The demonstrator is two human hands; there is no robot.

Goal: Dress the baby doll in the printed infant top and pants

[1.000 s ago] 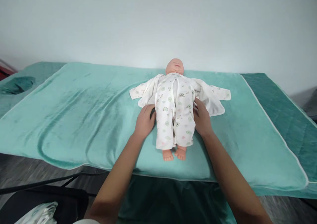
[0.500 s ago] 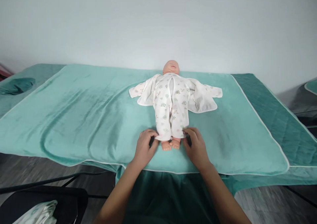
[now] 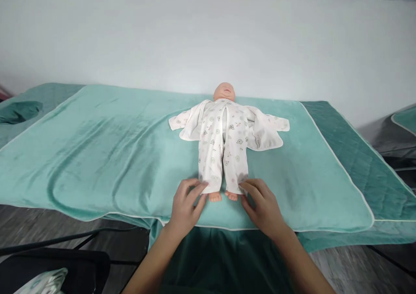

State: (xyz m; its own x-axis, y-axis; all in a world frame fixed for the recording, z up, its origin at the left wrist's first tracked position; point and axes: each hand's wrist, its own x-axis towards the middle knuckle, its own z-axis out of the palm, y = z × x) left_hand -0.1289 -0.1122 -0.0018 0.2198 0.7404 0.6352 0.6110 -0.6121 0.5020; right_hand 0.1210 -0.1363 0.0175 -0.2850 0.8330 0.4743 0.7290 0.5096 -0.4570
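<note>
A baby doll (image 3: 224, 91) lies on its back on a teal blanket (image 3: 113, 155), head toward the wall. It wears white printed clothes (image 3: 224, 142): an open jacket spread to both sides and long trousers. Its bare feet (image 3: 222, 196) stick out at the near end. My left hand (image 3: 186, 205) pinches the hem of the trouser leg on the left. My right hand (image 3: 264, 205) pinches the hem of the trouser leg on the right. Both trouser legs lie stretched straight toward me.
The blanket covers a dark green quilted bed (image 3: 357, 151) against a pale wall. A dark green bundle (image 3: 19, 111) lies at the far left. A black seat (image 3: 65, 263) with a patterned cloth (image 3: 42, 283) stands at the lower left. Grey floor shows below.
My hands slid from the doll's hips down along the trousers to the leg hems. The trouser legs are drawn out longer and cover more of the legs.
</note>
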